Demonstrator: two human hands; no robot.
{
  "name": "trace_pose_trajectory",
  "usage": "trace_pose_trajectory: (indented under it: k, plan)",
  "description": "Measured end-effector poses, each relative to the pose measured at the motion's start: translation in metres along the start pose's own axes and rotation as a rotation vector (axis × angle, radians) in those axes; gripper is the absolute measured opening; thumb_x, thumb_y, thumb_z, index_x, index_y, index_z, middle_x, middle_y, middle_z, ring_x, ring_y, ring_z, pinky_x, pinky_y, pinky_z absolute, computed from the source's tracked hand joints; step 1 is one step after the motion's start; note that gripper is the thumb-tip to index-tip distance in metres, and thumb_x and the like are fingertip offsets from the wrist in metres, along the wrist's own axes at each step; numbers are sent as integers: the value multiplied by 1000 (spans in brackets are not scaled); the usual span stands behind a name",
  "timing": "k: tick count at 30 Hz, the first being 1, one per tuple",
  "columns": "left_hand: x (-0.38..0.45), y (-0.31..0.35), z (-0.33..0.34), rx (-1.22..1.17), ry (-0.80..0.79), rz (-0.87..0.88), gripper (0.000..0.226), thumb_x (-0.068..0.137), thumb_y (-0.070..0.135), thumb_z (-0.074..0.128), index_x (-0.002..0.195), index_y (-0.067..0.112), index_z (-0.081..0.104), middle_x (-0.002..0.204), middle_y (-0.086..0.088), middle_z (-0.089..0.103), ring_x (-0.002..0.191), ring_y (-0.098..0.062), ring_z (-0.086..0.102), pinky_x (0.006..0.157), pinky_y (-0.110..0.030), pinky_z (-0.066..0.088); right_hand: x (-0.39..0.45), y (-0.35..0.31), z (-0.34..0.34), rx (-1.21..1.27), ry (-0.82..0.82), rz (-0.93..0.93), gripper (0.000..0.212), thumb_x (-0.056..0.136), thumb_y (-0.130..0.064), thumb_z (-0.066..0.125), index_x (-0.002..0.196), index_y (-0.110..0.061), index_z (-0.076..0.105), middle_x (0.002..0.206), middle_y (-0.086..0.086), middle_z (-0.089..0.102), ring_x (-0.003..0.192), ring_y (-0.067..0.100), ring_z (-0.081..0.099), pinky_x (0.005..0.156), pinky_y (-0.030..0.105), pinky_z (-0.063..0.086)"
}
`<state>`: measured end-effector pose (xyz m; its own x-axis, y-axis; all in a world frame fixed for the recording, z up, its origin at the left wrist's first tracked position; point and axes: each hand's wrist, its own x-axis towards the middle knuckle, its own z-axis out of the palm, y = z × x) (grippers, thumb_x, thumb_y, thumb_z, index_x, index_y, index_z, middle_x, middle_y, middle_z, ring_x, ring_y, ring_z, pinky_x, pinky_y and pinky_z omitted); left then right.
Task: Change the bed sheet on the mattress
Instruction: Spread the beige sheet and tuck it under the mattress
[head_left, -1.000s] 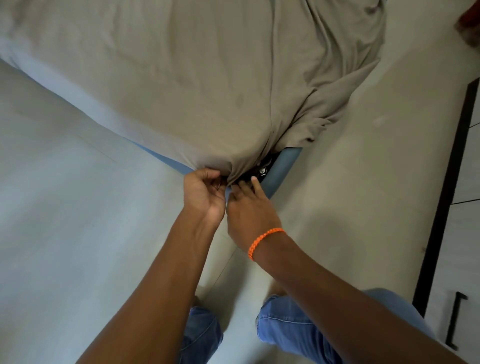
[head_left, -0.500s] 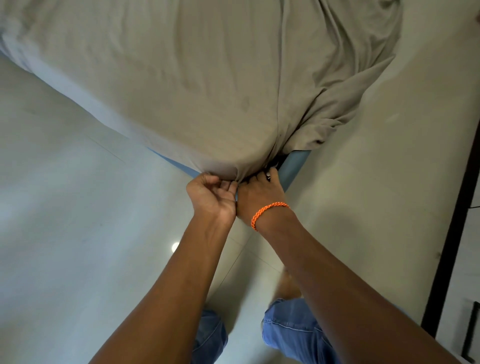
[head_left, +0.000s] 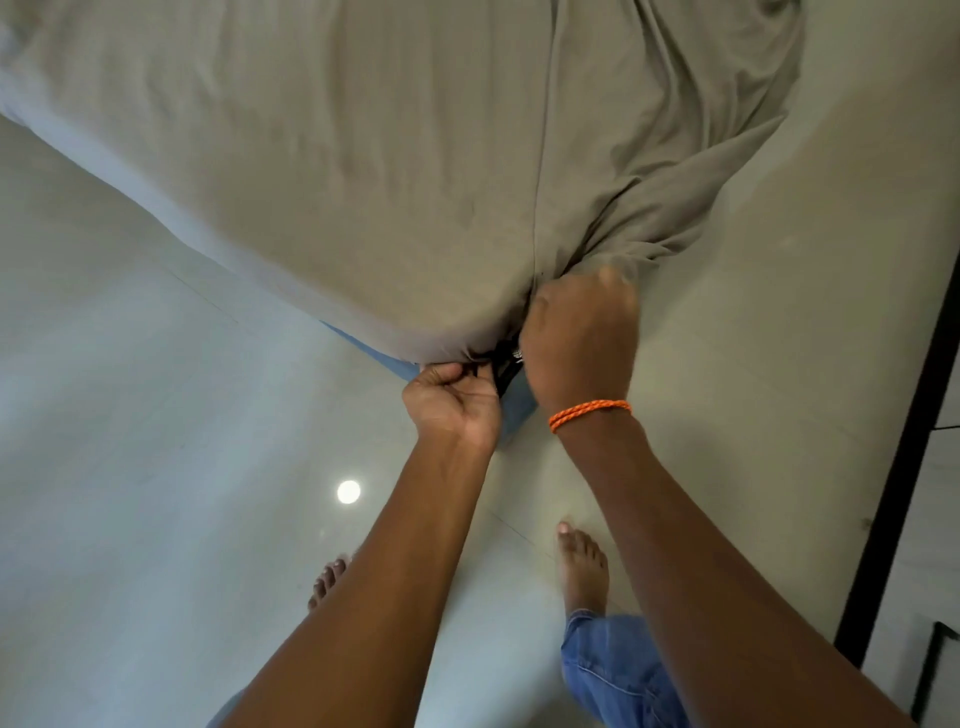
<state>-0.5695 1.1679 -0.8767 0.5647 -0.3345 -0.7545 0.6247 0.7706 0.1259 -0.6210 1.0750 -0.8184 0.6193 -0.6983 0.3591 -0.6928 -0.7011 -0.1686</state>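
A wrinkled grey-beige fabric bed sheet (head_left: 363, 171) is spread over the blue mattress (head_left: 511, 415), whose corner points toward the camera at the middle of the view. Only a narrow blue strip of the mattress is exposed under the sheet's lower hem, along with a small black strap or tag at the corner itself. The left hand (head_left: 451, 402) is curled into a fist just below the corner, and the sheet's hem is gripped between its fingers and thumb. The right hand (head_left: 579, 340), with an orange braided bracelet (head_left: 589, 413) on its wrist, is closed round the bunched fabric on the right side of the corner, where the sheet is gathered into deep folds. The two hands are held just beside each other, with the dark strap between them. A pale glossy tiled floor (head_left: 156, 493) lies open to the left and right of the corner. Two bare feet and blue jeans cuffs are seen near the bottom. A dark vertical furniture edge (head_left: 904, 415) bounds the floor at the far right.
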Motion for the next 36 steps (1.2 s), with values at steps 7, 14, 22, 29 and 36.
trace_pose_trajectory:
  k: [7,14,22,29,36]
  plan:
    - [-13,-32,6,764,366,565,42,84,-4,38,118,2,60,111,-23,67,87,-26,65,75,-36,57,9,18,23,476,-42,527,90,87,-17,62,164,-14,15,169,24,9,148,35,30,110,38,44]
    - [-27,-9,13,1158,287,1230,70,58,-10,41,127,0,45,116,-14,39,102,-31,43,93,-51,46,7,15,35,641,-65,519,77,101,-18,56,164,-3,13,169,17,20,152,23,26,111,-2,14]
    - [-70,-33,68,1990,8,1150,44,85,10,58,127,20,60,139,-3,49,132,-27,44,113,-46,31,42,61,30,279,-52,6,44,100,1,52,144,-3,57,154,11,52,143,20,49,120,43,38]
    - [-23,-85,153,1996,-258,886,47,95,18,46,141,10,56,139,-6,62,129,-28,54,112,-41,41,150,69,12,-273,-781,-233,50,105,-51,34,123,-24,73,126,4,69,146,29,35,126,60,-4]
    - [1,-130,201,2000,-211,791,48,102,23,47,148,11,55,143,-7,64,130,-27,57,112,-33,41,202,126,20,-163,-781,-616,47,91,-36,39,93,-19,82,87,0,78,100,27,67,111,42,39]
